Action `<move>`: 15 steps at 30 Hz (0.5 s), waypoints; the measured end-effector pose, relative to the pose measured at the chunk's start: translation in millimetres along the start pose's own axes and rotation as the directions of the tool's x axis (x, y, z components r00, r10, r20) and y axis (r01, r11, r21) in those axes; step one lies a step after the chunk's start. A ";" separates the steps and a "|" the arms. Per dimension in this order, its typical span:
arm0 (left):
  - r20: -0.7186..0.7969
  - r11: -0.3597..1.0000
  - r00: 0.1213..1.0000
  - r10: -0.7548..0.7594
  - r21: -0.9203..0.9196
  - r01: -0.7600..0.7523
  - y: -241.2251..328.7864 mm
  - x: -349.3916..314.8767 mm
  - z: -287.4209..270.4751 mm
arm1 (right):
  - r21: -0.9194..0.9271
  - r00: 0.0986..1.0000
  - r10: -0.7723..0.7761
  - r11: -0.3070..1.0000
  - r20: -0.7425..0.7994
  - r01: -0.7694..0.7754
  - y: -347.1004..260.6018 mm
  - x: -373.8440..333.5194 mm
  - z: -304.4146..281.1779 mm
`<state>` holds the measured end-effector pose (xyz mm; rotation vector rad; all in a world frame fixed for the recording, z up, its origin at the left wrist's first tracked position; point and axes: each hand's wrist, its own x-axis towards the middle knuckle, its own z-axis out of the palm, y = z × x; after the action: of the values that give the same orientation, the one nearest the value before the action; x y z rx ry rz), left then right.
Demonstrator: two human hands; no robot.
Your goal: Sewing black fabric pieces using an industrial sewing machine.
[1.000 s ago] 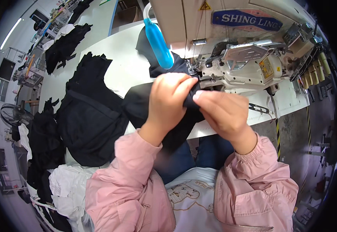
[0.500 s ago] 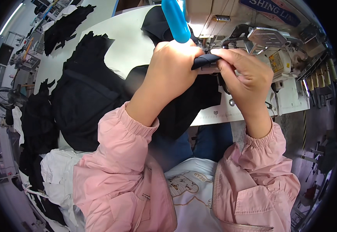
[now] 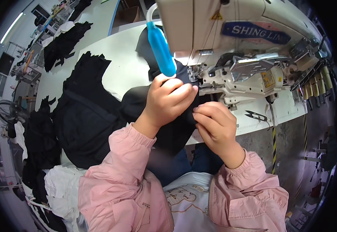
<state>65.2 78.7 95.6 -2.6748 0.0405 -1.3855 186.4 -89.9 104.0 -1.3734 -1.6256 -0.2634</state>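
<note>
We see the black fabric piece (image 3: 172, 131) at the centre of the frame, draped over the edge of the white desk (image 3: 122, 69) and running up under the sewing machine (image 3: 230, 42). The left hand (image 3: 168, 100) lies on top of it, fingers curled and pinching the cloth beside the needle area. The right hand (image 3: 214, 125), just lower right, grips its edge. A heap of black garments (image 3: 79, 116) lies at left.
</note>
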 end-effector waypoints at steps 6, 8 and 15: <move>-0.025 0.999 1.000 -0.018 0.028 0.019 2.3 -4.9 2.6 | 0.007 0.998 -0.050 0.999 -0.040 0.050 2.0 2.3 -2.5; 0.015 0.999 0.999 -0.049 0.023 0.048 3.8 -5.5 0.9 | 0.029 1.000 -0.005 1.000 -0.022 0.006 2.9 -4.4 -0.8; 0.026 0.988 0.990 -0.138 0.069 0.136 15.2 -18.3 -1.4 | 0.012 1.000 0.009 1.000 -0.013 -0.009 12.5 -12.9 10.7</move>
<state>53.9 65.0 79.6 -2.6866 -0.1928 -1.3562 190.4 -86.6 83.7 -1.3674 -1.6075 -0.2559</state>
